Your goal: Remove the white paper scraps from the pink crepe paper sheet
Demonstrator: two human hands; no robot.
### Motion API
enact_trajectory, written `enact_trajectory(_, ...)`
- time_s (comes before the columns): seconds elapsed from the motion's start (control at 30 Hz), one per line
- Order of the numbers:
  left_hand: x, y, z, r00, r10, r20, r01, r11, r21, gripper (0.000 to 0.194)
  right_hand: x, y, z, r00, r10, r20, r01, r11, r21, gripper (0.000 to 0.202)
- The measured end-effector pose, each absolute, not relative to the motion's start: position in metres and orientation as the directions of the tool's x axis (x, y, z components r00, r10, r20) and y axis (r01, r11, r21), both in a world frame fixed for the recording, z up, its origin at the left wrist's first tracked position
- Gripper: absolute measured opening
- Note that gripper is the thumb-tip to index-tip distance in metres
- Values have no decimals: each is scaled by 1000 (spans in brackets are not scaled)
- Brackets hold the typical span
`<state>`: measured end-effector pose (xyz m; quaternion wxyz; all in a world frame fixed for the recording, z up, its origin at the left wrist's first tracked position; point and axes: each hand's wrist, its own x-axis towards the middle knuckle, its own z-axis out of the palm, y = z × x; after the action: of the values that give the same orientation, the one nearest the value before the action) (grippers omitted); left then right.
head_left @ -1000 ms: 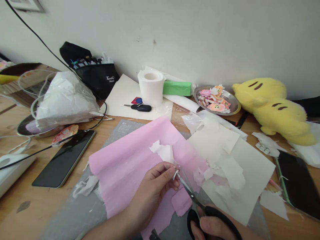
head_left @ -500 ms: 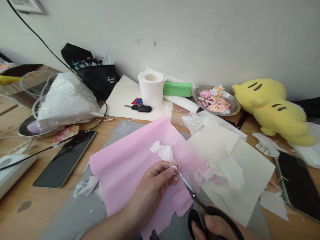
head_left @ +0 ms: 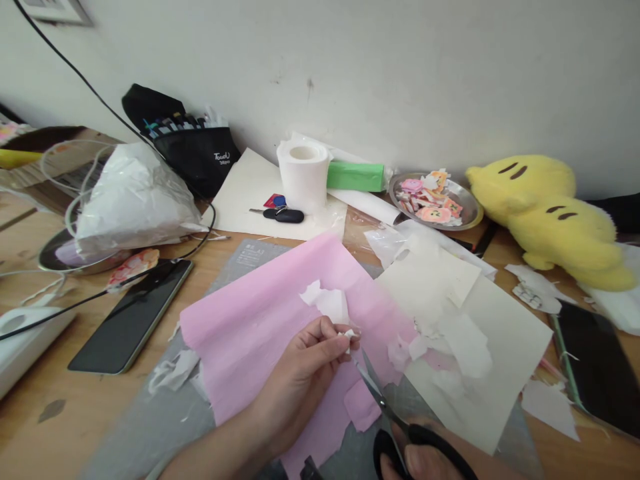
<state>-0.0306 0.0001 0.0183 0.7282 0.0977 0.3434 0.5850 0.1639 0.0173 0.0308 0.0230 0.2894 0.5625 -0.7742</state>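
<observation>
Between the thumb and fingers of my left hand [head_left: 305,373] is a small crumpled bit of white paper [head_left: 349,333]. My right hand [head_left: 425,460] grips black-handled scissors [head_left: 384,403], whose blades are parted and point up toward my left fingertips. Beneath both lies a large sheet of pink paper [head_left: 260,320], with a torn white scrap [head_left: 327,301] on it just beyond my left hand. A small pink padded square [head_left: 362,404] rests beside the scissor blades. The far ends of the blades lie close to my left fingers, and I cannot tell if they touch the white bit.
A grey cutting mat [head_left: 145,413] lies under the paper. Cream sheets [head_left: 505,333] with scraps spread to the right. Phones lie at left [head_left: 133,317] and right [head_left: 600,360]. Behind stand a white roll [head_left: 303,177], a metal dish [head_left: 473,213] of cutouts and a yellow plush toy [head_left: 555,220].
The scissors have shifted slightly left, their blades now nearer my left fingertips. My left hand still pinches the white bit, moved slightly left.
</observation>
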Motion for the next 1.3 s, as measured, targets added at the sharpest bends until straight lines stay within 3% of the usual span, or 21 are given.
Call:
enact_trajectory(0.17, -30, -2, 22, 102, 916, -389, -757, 325, 567, 19, 169, 17, 10, -884, 175, -434, 357, -346, -868, 53)
enact_trajectory(0.4, -29, -1, 23, 110, 919, -379, -742, 329, 584, 21, 182, 0, -31, -877, 278, -392, 351, -187, -918, 44)
enact_trajectory(0.57, -28, -2, 22, 74, 912, -404, -700, 336, 630, 20, 185, 6, -17, -864, 278, -419, 357, -246, -901, 37)
enact_trajectory(0.77, -28, -2, 23, 29, 908, -417, -620, 344, 705, 11, 177, 13, -1, -885, 191, -425, 350, -329, -877, 42)
enact_trajectory(1.17, -28, -1, 20, 143, 899, -414, -658, 398, 639, 10, 163, 19, 24, -854, 292, -430, 316, -365, -876, 50)
enact_trajectory(1.3, -28, -2, 20, 118, 899, -422, -572, 409, 711, 9, 163, 18, 23, -843, 293, -450, 316, -407, -857, 54)
